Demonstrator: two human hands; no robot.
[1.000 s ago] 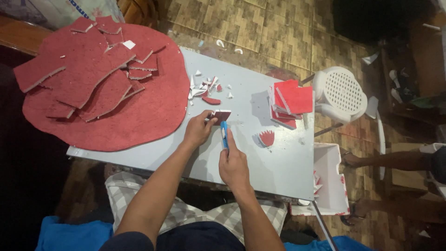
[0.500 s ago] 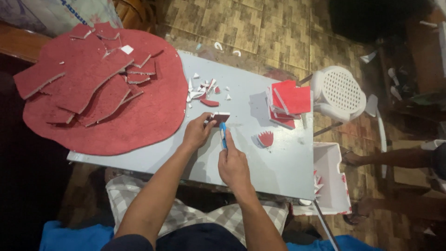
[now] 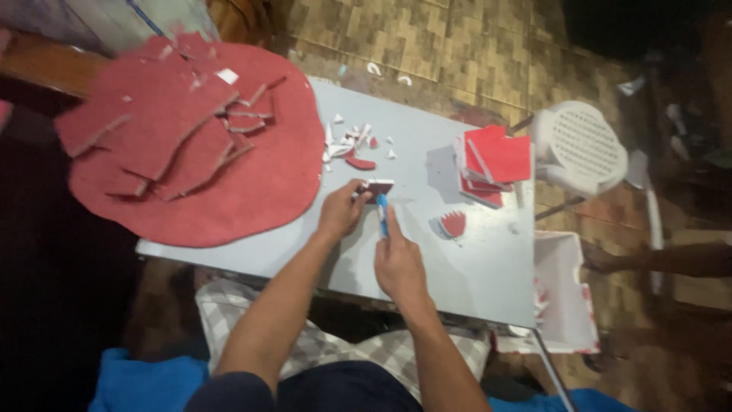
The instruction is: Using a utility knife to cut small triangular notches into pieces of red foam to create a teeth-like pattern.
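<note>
My left hand pinches a small red and white foam piece on the light grey table. My right hand grips a blue-handled cutter whose tip points up at that piece. A finished red cut piece with a toothed edge lies just right of the hands. A stack of red foam squares sits further right. White and red offcuts are scattered above my left hand.
A large round red foam sheet with several loose red pieces on top covers the table's left end. A white plastic stool stands at the right. A white box sits by the table's right edge. Another person's arm reaches in from the right.
The view has shifted slightly. Both hands stay in the same place on the small piece and the cutter.
</note>
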